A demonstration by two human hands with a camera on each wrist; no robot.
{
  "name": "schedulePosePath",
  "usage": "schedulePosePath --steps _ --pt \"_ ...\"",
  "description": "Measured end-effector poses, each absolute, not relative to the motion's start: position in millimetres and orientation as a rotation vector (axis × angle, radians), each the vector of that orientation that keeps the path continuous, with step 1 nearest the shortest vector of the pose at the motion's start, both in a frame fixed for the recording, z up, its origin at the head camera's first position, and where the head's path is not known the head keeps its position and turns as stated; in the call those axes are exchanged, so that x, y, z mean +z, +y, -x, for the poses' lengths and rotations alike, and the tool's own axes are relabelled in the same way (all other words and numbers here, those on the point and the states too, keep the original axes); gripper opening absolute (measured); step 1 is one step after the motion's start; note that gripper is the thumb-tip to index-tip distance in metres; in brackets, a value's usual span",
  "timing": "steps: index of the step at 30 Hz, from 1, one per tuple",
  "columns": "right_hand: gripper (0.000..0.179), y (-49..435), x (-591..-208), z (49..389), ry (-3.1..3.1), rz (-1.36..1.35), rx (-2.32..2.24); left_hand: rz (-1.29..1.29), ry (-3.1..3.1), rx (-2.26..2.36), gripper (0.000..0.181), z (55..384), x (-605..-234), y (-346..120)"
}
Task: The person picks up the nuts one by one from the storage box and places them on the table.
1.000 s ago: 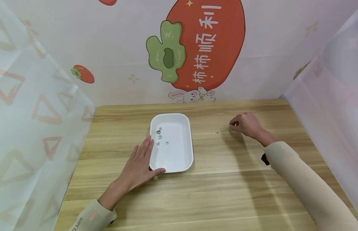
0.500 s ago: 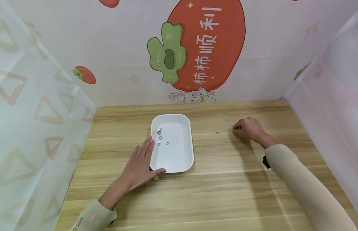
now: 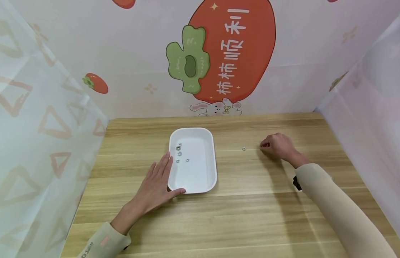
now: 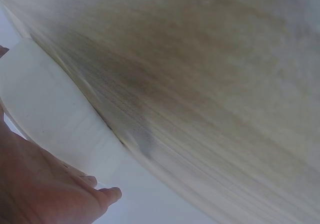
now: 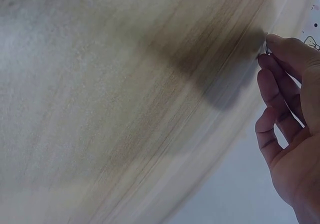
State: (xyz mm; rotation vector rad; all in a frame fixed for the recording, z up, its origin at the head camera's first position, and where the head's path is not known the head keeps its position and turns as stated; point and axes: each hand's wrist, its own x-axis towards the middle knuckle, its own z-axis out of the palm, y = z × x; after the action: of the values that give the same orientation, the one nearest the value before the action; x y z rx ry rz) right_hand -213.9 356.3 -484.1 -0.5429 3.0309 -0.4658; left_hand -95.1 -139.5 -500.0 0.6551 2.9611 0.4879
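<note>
A shallow white tray (image 3: 200,172) stands left of the table's middle. Several small metal nuts (image 3: 179,153) lie inside it, mostly along the left side. My left hand (image 3: 156,179) rests against the tray's near left corner, fingers straight along the side and thumb at the front rim. In the left wrist view that hand (image 4: 50,184) lies beside the white wall. To the right, my right hand (image 3: 278,146) is low over the table, thumb and forefinger pinching a small nut (image 5: 267,48), mostly hidden by the fingertips. Another nut (image 3: 243,148) lies on the wood between tray and right hand.
The wood-grain table (image 3: 219,222) is bounded by a printed sheet (image 3: 138,96) at the back and pale sheets on both sides. The right sleeve (image 3: 335,204) reaches across the table's right part.
My right hand has come slightly back toward me and down to the table, the pinched nut less visible in its fingertips. The left hand and tray have stayed in place.
</note>
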Motion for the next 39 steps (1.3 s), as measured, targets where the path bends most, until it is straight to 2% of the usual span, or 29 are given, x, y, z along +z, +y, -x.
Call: schedulePosePath --steps 32,39 --pt "0.014 356.0 -485.7 216.3 3.014 0.488 -0.474 -0.699 2.997 0.494 0.124 96.0 -501.0 -138.9" --pt "0.02 335.6 -474.5 217.7 3.021 0.569 -0.485 -0.669 2.966 0.463 0.125 96.2 -499.9 -139.8"
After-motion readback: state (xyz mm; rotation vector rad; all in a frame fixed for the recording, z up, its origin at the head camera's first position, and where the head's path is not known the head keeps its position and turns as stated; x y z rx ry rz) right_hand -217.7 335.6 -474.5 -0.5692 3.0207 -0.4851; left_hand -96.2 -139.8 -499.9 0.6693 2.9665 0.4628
